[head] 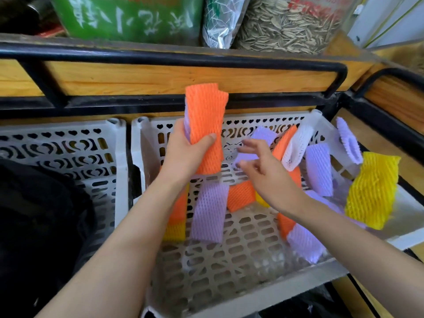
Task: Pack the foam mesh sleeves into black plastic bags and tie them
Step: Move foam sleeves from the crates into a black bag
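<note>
My left hand grips a small stack of foam mesh sleeves, orange in front and purple behind, held upright above the white plastic basket. My right hand hovers over the basket with fingers spread and holds nothing. Loose sleeves lie in the basket: a purple one, an orange one, a white one, more purple ones. A yellow sleeve hangs over the right rim. Black plastic bag material fills the lower left.
A second white perforated basket stands to the left. A wooden shelf with a black metal rail runs behind, carrying a green bag and a clear bag of seeds. More black plastic lies below the basket.
</note>
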A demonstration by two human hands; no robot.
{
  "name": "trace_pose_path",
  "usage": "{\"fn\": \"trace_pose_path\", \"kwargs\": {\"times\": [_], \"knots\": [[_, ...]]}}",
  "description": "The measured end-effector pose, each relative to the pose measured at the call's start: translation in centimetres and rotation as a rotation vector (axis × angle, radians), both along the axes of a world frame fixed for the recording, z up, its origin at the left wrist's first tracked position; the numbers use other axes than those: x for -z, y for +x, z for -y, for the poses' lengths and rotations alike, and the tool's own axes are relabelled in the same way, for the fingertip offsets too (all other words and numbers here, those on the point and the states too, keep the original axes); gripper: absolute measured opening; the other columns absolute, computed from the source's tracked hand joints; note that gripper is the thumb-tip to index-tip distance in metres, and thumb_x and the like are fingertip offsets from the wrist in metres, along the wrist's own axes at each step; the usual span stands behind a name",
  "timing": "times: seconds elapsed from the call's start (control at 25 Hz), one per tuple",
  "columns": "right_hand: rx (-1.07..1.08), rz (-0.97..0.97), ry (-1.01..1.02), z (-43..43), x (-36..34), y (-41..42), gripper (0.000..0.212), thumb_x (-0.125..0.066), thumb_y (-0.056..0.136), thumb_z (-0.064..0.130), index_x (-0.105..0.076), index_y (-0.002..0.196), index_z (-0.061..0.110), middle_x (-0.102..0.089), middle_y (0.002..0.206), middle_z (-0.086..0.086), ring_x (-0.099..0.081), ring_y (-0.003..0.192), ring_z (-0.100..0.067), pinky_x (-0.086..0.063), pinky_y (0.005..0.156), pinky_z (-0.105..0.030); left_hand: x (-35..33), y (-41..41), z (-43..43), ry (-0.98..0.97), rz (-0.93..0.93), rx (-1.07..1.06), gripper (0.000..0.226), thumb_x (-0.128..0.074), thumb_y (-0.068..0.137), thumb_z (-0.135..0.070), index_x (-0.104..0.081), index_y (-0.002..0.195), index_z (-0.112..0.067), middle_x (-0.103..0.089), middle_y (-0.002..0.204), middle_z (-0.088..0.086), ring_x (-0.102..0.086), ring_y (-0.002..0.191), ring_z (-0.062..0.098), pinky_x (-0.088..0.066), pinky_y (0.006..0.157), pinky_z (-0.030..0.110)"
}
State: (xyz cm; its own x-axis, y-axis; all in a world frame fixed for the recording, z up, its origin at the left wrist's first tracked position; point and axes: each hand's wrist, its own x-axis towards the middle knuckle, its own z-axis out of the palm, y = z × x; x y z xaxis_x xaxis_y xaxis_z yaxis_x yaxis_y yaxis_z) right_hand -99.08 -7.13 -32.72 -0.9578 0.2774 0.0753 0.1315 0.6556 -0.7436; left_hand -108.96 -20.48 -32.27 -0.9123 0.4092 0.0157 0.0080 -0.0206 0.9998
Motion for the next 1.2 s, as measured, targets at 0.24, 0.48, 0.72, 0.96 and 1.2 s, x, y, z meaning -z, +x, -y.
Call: {"fn": "trace_pose_path", "kwargs": {"times": [0.24, 0.48, 0.72, 0.96, 1.2], "knots": [[0.007, 0.694, 0.153, -0.6, 7.6, -3.3, 0.057, -0.068, 0.084, 0.037, -0.036, 0.12, 0.006, -0.059, 0.096, -0.005, -0.057, 0.086, -0.018, -0.044, 0.062, -0.027, 0.0, 0.0, -0.2, -0.025, -0.078, 0.041, 0.037, -0.063, 0.089, -0.018, -0.041, 0.118, -0.023, -0.057, 0.112, 0.0, -0.061, 0.095, 0.012, -0.057, 0.077, 0.035], [-0.068, 0.526, -0.025, 1.1, 7.0, -4.1, 0.028, -0.066, 0.084, 0.008, -0.044, 0.07, 0.019, -0.048, 0.066, 0.008, -0.046, 0.058, -0.002, -0.034, 0.045, -0.009, 0.1, -0.3, -0.3, 0.042, -0.048, 0.028, 0.033, -0.064, 0.088, -0.015, -0.042, 0.112, -0.025, -0.058, 0.103, -0.005, -0.061, 0.09, 0.007, -0.055, 0.078, 0.032], [0.354, 0.263, 0.003, -5.7, 4.0, -3.3, 0.013, -0.048, 0.092, 0.012, -0.05, 0.102, 0.004, -0.048, 0.088, -0.009, -0.046, 0.079, -0.023, -0.038, 0.069, -0.034, 0.0, -0.5, -0.5, 0.058, -0.035, 0.02, 0.034, -0.063, 0.089, -0.017, -0.04, 0.112, -0.025, -0.056, 0.101, -0.009, -0.058, 0.087, 0.002, -0.052, 0.073, 0.026], [0.465, 0.744, -0.02, -6.9, 7.4, -3.3, 0.044, -0.062, 0.089, 0.034, -0.029, 0.092, 0.005, -0.053, 0.081, -0.012, -0.047, 0.056, -0.018, -0.041, 0.05, -0.028, 0.0, -0.4, -0.6, 0.017, -0.014, 0.043, 0.035, -0.063, 0.089, -0.02, -0.039, 0.114, -0.027, -0.056, 0.105, -0.008, -0.058, 0.092, 0.007, -0.052, 0.076, 0.028], [0.297, 0.67, -0.033, -3.7, 3.7, -2.7, 0.029, -0.066, 0.086, 0.024, -0.045, 0.075, 0.007, -0.039, 0.064, -0.005, -0.041, 0.06, -0.021, -0.032, 0.057, -0.03, 0.7, -0.3, -0.6, -0.058, 0.008, 0.047, 0.041, -0.061, 0.09, -0.02, -0.038, 0.125, -0.019, -0.053, 0.114, -0.002, -0.056, 0.094, 0.011, -0.049, 0.072, 0.024]]}}
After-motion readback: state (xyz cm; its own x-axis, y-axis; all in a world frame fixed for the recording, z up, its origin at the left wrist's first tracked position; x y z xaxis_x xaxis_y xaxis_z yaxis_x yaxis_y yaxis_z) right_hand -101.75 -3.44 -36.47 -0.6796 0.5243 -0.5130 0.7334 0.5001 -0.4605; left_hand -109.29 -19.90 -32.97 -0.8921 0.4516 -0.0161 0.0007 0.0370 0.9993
